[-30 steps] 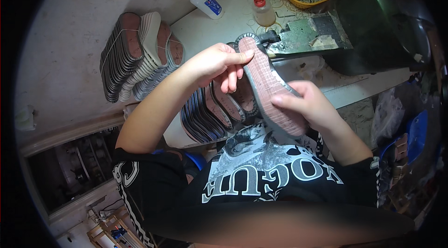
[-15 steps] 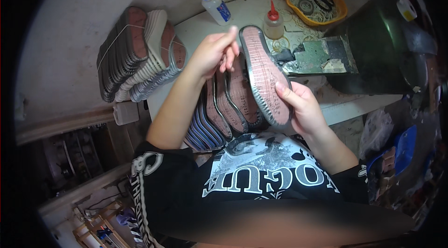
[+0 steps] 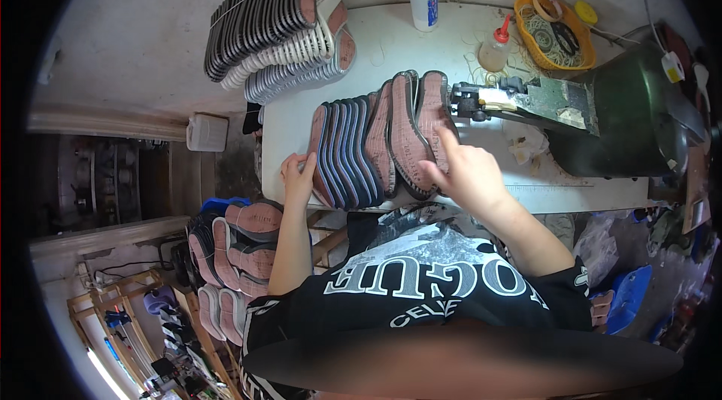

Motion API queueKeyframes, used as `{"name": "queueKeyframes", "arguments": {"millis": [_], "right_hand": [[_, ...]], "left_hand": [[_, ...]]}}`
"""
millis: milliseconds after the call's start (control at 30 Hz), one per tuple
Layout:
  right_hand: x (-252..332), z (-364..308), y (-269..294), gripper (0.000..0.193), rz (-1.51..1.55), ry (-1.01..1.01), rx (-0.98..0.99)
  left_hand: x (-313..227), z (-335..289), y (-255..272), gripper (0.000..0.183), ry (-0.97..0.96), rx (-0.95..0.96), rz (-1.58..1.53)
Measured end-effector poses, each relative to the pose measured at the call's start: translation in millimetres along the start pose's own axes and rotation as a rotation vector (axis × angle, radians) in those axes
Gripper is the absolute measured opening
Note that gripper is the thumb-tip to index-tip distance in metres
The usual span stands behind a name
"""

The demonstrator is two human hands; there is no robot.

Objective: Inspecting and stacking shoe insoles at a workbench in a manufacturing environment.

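Both hands at a row of pink-faced soles [image 3: 347, 155], apparently evening it up.
The left hand [image 3: 298, 174] rests at the row's left end; whether it pinches a sole I cannot tell. The right hand [image 3: 474, 178] is spread wide, thumb and forefinger at the rightmost soles, gripping nothing. The soles lean together along the tabletop's [image 3: 383, 37] near side; the step in hand looks like lining them up, and the next move calls for light, even pressure from both ends so none slips. Beyond lie the green machine [image 3: 635, 118], a red-tipped bottle [image 3: 493, 55] and a yellow basket [image 3: 560, 64].
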State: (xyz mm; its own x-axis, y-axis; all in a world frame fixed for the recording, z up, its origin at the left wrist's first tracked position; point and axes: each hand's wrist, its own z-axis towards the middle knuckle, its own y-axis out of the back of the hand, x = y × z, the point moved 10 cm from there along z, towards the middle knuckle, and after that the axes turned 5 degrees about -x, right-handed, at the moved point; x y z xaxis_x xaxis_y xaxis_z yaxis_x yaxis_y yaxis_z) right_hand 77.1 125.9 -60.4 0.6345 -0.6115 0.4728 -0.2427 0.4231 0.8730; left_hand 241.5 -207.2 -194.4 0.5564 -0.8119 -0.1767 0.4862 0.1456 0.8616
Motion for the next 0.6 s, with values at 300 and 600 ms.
{"name": "queueKeyframes", "arguments": {"millis": [300,600], "right_hand": [[0,-26,-14,0.046,0.872,-0.22,0.161],[14,-8,45,0.02,1.181,-0.074,0.118]], "left_hand": [[-109,54,89,0.059,0.386,0.292,-1.01],[-297,54,107,0.038,0.243,0.776,-1.62]]}}
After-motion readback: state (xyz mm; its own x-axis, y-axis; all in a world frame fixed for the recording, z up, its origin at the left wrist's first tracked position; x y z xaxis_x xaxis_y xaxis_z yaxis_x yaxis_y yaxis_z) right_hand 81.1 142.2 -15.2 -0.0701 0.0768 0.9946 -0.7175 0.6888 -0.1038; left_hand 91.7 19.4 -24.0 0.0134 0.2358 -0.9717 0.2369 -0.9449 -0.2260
